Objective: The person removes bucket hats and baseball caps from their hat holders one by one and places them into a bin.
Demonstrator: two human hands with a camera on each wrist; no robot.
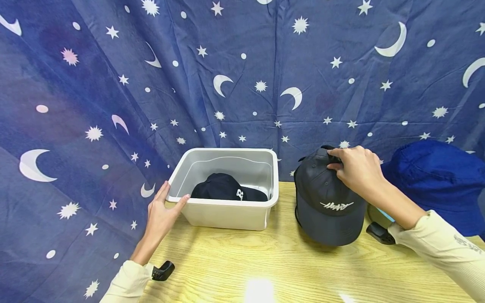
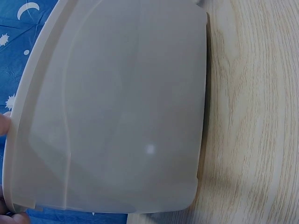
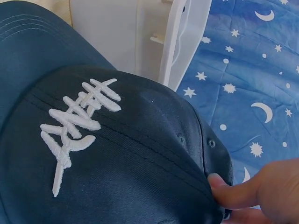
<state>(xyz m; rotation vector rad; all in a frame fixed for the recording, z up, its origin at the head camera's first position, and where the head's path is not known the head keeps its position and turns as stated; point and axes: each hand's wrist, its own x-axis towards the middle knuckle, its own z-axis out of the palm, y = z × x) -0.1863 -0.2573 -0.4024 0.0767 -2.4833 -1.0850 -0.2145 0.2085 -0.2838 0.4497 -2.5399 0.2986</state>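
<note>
My right hand (image 1: pixel 358 168) pinches the crown of a dark grey baseball cap (image 1: pixel 322 185) with white embroidered lettering. In the right wrist view, the thumb presses near the top of this cap (image 3: pixel 117 154), whose brim points away from the hand. The cap hangs over the table, to the right of a light grey plastic bin (image 1: pixel 227 214). At the bin's front left corner my left hand (image 1: pixel 161 212) holds the rim, thumb on the front edge and fingers on the left side. A black baseball cap (image 1: pixel 217 187) with a white emblem lies inside the bin.
A blue bucket hat (image 1: pixel 435 181) sits at the right, behind my right forearm, partly covering something pale below it. Behind the wooden table (image 1: pixel 219 261) hangs a blue curtain (image 1: pixel 242 101) with moons and stars. Each wrist carries a black device (image 1: pixel 163 270).
</note>
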